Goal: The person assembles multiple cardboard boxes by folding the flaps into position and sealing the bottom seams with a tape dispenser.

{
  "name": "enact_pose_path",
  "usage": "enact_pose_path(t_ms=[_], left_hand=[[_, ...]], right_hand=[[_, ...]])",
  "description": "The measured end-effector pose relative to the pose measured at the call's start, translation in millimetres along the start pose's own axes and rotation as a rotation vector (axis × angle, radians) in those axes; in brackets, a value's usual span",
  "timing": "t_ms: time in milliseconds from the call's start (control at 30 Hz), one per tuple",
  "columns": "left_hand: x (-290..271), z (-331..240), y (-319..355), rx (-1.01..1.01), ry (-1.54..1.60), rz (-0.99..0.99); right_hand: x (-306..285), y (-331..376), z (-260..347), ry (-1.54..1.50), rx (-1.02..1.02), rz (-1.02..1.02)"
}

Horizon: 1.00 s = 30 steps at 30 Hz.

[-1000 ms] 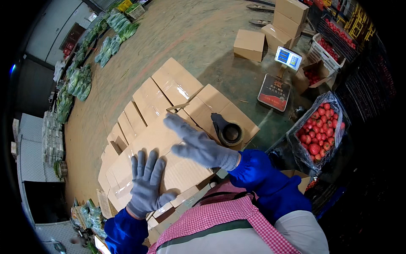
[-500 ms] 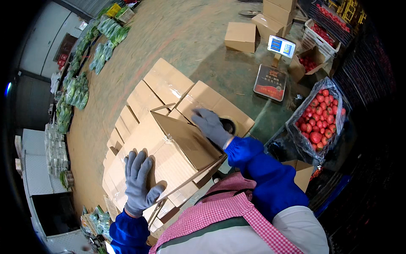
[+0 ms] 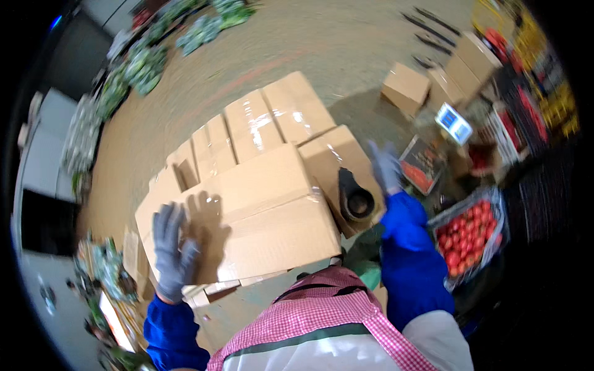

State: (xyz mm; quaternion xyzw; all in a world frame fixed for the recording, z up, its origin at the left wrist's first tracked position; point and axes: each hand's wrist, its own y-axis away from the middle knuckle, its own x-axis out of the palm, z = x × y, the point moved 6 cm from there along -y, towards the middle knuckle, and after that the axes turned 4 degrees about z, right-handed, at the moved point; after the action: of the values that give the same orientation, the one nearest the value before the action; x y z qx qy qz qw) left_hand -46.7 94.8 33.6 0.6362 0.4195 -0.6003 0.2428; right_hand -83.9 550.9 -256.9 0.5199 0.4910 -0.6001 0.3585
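A large brown cardboard box (image 3: 260,216) lies on top of a stack of boxes in front of me, its upper face flat and seamed across the middle. My left hand (image 3: 173,253), in a grey glove with fingers spread, is at the box's left end, casting a shadow on the cardboard. A black tape dispenser (image 3: 357,201) rests on a lower taped box (image 3: 340,148) to the right. Beyond that box's right edge, my gloved right hand (image 3: 387,167) is blurred by motion, fingers stretched out and nothing visible in them.
Several taped boxes (image 3: 250,123) stand behind the large one. To the right are a scale (image 3: 422,164) with a lit display and a lined crate of red tomatoes (image 3: 467,232). More boxes (image 3: 405,89) stand farther back. Bagged green vegetables (image 3: 145,68) line the far left.
The large box's raised right flap now lies flat. My right hand has swung right, away from the tape dispenser. My left hand stays by the box's left end; the view has turned.
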Motion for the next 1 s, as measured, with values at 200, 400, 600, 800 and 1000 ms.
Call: enact_pose_path(t_ms=[200,400,600,800,1000], left_hand=[[42,155,127,-0.842,1.236,-0.224],[148,103,189,-0.828,1.733,-0.129],[6,67,230,-0.152,1.254,-0.523],[-32,77,409,-0.292,1.075,-1.206],[-12,-7,629,-0.342,0.913,-1.715]], right_hand=[[40,102,12,-2.223,0.132,0.157],[-19,122,179,-1.676,0.27,0.547],[-128,152,389,-1.44,-0.26,0.819],[-228,261,548,-1.296,-0.801,1.089],[-317,432,626,-1.11,-1.286,1.411]])
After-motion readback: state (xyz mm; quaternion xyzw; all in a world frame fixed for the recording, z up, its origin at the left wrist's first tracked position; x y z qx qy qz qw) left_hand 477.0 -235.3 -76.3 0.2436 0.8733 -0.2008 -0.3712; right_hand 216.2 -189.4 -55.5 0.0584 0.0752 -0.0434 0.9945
